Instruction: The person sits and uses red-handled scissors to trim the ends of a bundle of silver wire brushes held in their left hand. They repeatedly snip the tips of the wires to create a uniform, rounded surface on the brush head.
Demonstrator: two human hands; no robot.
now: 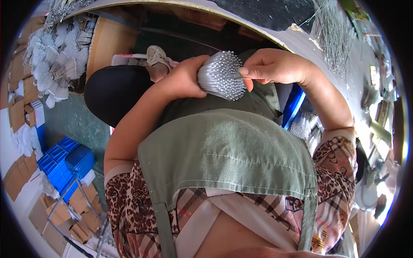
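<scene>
A thick bundle of thin, silvery-white rods (223, 76) with small bead-like tips fans out above my lap. My left hand (186, 78) is wrapped round its left end, and the tips point to the right. From the right, my right hand (275, 66) meets the bundle's tip side. Its thumb and forefinger are pinched together there, at the edge of the tips. What lies in that pinch is too small to make out. Below both hands is the green apron (228, 146) I wear.
A curved worktable (275, 32) edges the far side, with loose thin rods (335, 36) on its right. More rod bundles (60, 64) are heaped at far left. Blue crates (64, 161), a metal frame (77, 189) and cardboard boxes (84, 202) stand on the left. A dark round seat (118, 94) is beside me.
</scene>
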